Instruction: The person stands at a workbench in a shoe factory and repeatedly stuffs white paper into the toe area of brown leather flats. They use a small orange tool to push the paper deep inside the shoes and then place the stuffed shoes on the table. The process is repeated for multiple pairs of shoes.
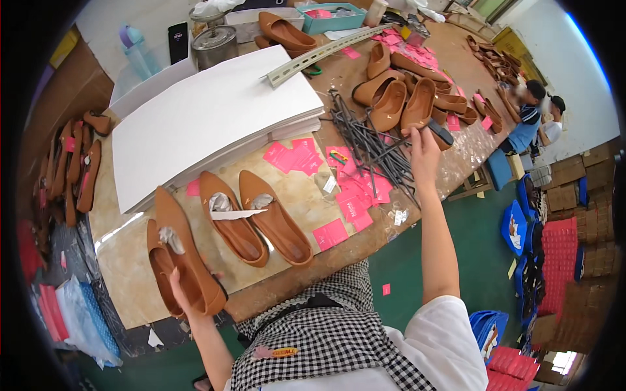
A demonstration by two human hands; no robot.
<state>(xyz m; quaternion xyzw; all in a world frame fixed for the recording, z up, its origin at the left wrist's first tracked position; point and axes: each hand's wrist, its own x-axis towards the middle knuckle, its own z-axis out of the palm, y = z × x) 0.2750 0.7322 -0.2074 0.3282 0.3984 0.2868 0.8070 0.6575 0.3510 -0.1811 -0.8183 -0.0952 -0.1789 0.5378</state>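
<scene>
And here we have both arms spread wide over the bench point(117, 287)! The left hand point(185, 304) is down at the near left corner, forearm angling up from the apron point(332, 345), thumb pointing up and laid inside the nearer shoe of the left pair point(207, 281). It's gripping those tan shoes at the heel end, its other fingers tucked out of sight beneath, toes aimed away, crumpled paper inside.

Over to the other side, and what a stretch! The right hand point(425, 151) is far out, its forearm running almost straight up from the white sleeve point(443, 345). The wrist is raised, the knuckles bent, the fingertips right at the toe of a shoe point(418, 104) on the near side of the shoe pile point(389, 98). Is it pinching that toe or only touching? From here I cannot tell. A dark sole point(441, 135) shows just beside those fingers, black strips point(372, 140) lie to their left.

Between the arms sits the second pair point(282, 228), side by side, toes away, with pink tags point(331, 234) just to the right.
</scene>
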